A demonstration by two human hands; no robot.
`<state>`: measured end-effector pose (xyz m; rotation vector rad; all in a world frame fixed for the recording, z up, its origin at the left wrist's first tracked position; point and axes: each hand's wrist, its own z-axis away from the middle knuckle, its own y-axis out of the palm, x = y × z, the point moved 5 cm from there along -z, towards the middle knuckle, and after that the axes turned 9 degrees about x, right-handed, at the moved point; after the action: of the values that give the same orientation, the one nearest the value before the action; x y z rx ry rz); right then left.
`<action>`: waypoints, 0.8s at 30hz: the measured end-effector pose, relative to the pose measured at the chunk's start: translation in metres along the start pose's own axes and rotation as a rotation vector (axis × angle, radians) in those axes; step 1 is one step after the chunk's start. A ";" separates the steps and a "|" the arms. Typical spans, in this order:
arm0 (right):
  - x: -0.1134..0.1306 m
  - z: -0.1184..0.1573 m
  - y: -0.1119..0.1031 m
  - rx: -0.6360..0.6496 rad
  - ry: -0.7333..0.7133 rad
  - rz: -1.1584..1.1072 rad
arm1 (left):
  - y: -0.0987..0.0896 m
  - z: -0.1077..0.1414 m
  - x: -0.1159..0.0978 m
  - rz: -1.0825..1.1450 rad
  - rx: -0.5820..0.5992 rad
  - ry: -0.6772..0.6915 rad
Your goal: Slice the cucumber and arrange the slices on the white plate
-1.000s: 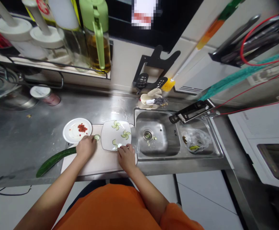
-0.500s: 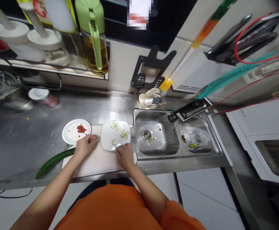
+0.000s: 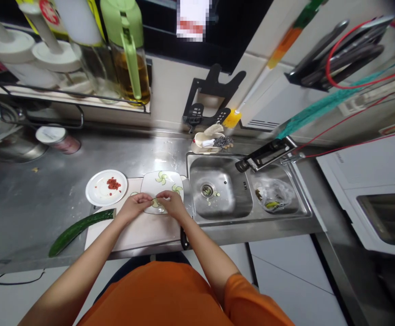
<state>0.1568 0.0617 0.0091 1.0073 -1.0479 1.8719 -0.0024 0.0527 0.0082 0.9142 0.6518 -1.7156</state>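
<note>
Pinching, both hands: left hand (image 3: 134,208) and right hand (image 3: 174,204), fingertips nearly meeting, closed on one thin cucumber slice (image 3: 155,198); slice small in view, partly hidden by the fingers.

Square plate (image 3: 149,182), white, dark-rimmed: directly beneath the fingertips, extending beyond them. Bears fan-shaped cucumber arrangements: one (image 3: 161,177) just beyond the fingertips, one (image 3: 176,187) just beyond the right hand, partly covered by it; pale green pieces (image 3: 156,204) directly under the held slice.

Cutting board (image 3: 143,237), pale: under the square plate, reaching from the hands back toward the body.

Whole cucumber (image 3: 82,228), one end cut: left of the left hand, near the left forearm, cut end resting over the board.

Round plate (image 3: 95,195), white: beyond and left of the left hand, holding red pieces (image 3: 113,184).

Black handle (image 3: 184,238): on the body side of the right hand, beside the right forearm.

Sink (image 3: 233,206), steel: right of the right hand, apart from it.
</note>
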 end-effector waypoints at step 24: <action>0.002 -0.013 -0.025 0.216 -0.051 0.338 | 0.014 -0.012 0.027 0.293 -0.029 -0.180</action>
<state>0.1740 0.0833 0.0138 1.0544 -1.1174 2.2840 0.0091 0.0435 -0.0210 0.7815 0.4006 -1.5002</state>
